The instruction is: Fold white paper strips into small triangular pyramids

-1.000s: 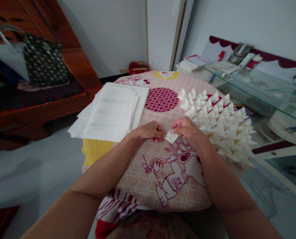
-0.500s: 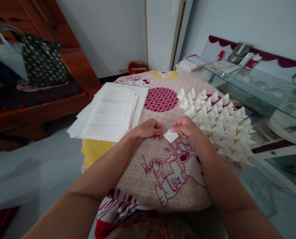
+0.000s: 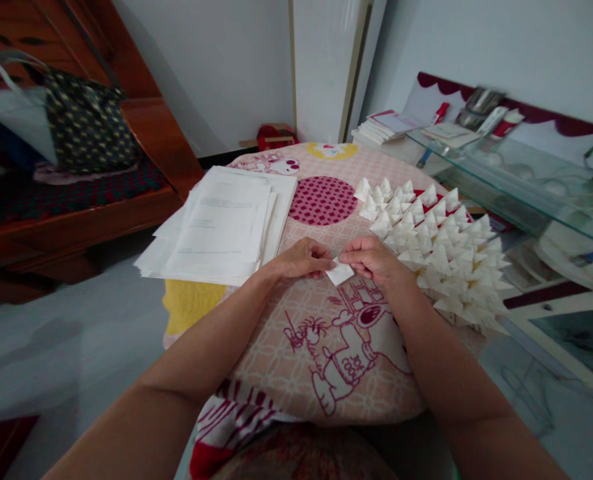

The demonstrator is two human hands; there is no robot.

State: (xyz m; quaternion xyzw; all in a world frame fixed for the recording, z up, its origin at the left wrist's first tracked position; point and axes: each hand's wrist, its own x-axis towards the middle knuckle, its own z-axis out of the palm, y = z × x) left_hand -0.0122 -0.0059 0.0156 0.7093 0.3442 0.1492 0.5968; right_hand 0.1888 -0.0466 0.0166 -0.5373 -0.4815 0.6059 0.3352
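Note:
Between my hands, just above the patterned tablecloth (image 3: pixel 296 333), is a small folded white paper square (image 3: pixel 340 273). My left hand (image 3: pixel 304 259) pinches its left corner between thumb and finger. At its upper right edge, my right hand (image 3: pixel 369 259) grips it with the fingers curled. To the right of my right hand stands a dense cluster of folded white paper pieces with pointed tips (image 3: pixel 441 247), set close together. Left of my left hand lies a stack of printed white sheets (image 3: pixel 221 227).
A glass shelf (image 3: pixel 526 180) at the right carries cups and papers, with a stack of booklets (image 3: pixel 384 125) beside it. A white-framed tablet or picture (image 3: pixel 571 333) lies at the right. A wooden bench (image 3: pixel 146 127) with a dark patterned bag (image 3: pixel 84 120) stands at the left.
The left thumb and finger have moved right and now hold the paper's left corner. The paper has turned slightly and shifted a little left. The right hand stays on it.

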